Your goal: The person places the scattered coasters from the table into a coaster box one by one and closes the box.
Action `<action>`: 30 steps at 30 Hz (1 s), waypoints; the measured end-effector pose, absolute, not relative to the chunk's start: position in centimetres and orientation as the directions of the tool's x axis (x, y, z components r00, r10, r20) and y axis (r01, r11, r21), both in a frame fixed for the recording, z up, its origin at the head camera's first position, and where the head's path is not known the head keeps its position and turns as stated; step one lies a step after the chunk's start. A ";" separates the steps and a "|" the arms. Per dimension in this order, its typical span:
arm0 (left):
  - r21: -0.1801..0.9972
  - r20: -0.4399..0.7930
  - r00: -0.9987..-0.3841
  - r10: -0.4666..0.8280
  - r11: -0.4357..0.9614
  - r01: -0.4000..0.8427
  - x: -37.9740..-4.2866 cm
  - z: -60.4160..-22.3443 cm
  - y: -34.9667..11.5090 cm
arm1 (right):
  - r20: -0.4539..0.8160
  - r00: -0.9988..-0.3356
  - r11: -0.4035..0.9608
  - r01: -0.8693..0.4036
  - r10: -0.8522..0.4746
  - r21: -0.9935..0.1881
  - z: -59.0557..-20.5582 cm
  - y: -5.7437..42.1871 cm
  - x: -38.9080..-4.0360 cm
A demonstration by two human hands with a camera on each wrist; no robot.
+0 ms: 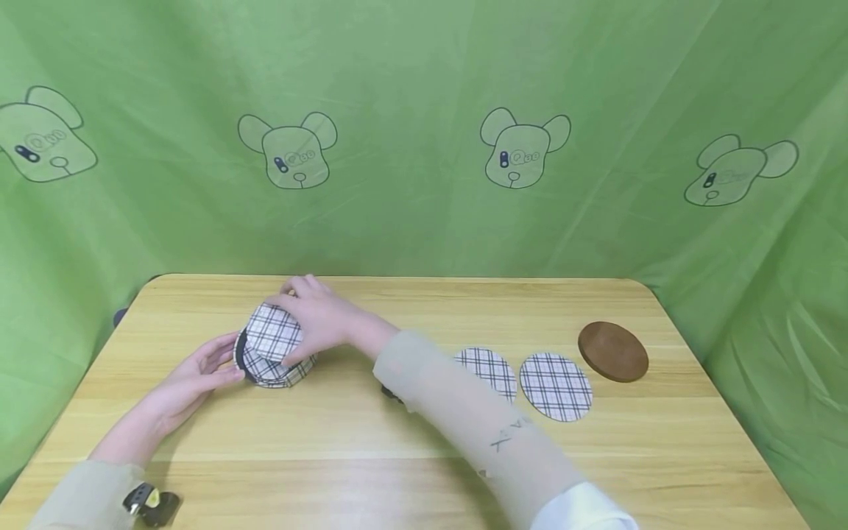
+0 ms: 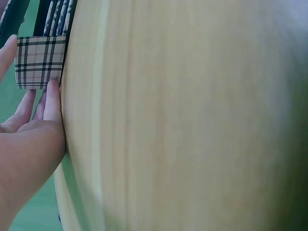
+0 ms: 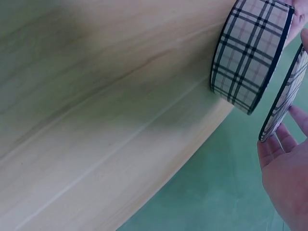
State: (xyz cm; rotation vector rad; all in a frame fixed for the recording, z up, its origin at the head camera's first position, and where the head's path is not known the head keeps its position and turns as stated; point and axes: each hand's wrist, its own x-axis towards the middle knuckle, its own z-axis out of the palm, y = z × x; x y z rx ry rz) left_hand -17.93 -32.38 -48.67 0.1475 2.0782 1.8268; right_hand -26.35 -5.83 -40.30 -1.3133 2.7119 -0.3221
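Observation:
A round plaid coaster holder with a dark inner wall stands at the left of the table. My left hand holds its left side, thumb at the near edge and fingers farther back. In the left wrist view, edges of stacked coasters show inside the holder's opening. Over the holder, my right hand grips a round plaid coaster by its rim. The right wrist view shows that coaster tilted and apart from the holder's plaid wall.
Two plaid coasters lie flat right of centre, one partly covered by my right sleeve. Beyond them, near the table's right side, lies a brown disc. A green curtain surrounds the back and sides of the table.

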 end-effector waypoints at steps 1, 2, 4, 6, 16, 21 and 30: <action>0.974 -0.204 -0.927 0.316 0.156 -0.161 -17.9 -48.7 -32.4 | -0.009 -0.620 0.605 -0.762 -0.785 -0.232 -40.4 -6.0 -26.3; 0.974 -0.206 -0.927 0.314 0.158 -0.162 -17.9 -48.6 -32.4 | -0.011 -0.620 0.606 -0.763 -0.784 -0.224 -40.5 -6.1 -26.3; 0.973 -0.209 -0.927 0.312 0.163 -0.165 -17.9 -48.6 -32.3 | -0.014 -0.621 0.609 -0.763 -0.784 -0.218 -40.7 -6.3 -26.2; 0.972 -0.211 -0.926 0.312 0.167 -0.165 -17.9 -48.6 -32.3 | -0.020 -0.624 0.612 -0.760 -0.781 -0.220 -40.9 -6.5 -26.2; 0.970 -0.221 -0.922 0.319 0.165 -0.176 -17.9 -48.5 -32.2 | -0.035 -0.642 0.634 -0.744 -0.766 -0.210 -41.8 -7.0 -25.9; 0.970 -0.222 -0.923 0.314 0.164 -0.178 -17.9 -48.5 -32.3 | -0.036 -0.650 0.643 -0.740 -0.759 -0.198 -42.1 -7.2 -25.8; 0.969 -0.226 -0.923 0.311 0.167 -0.181 -18.0 -48.5 -32.3 | -0.040 -0.651 0.646 -0.741 -0.758 -0.184 -42.5 -7.8 -25.6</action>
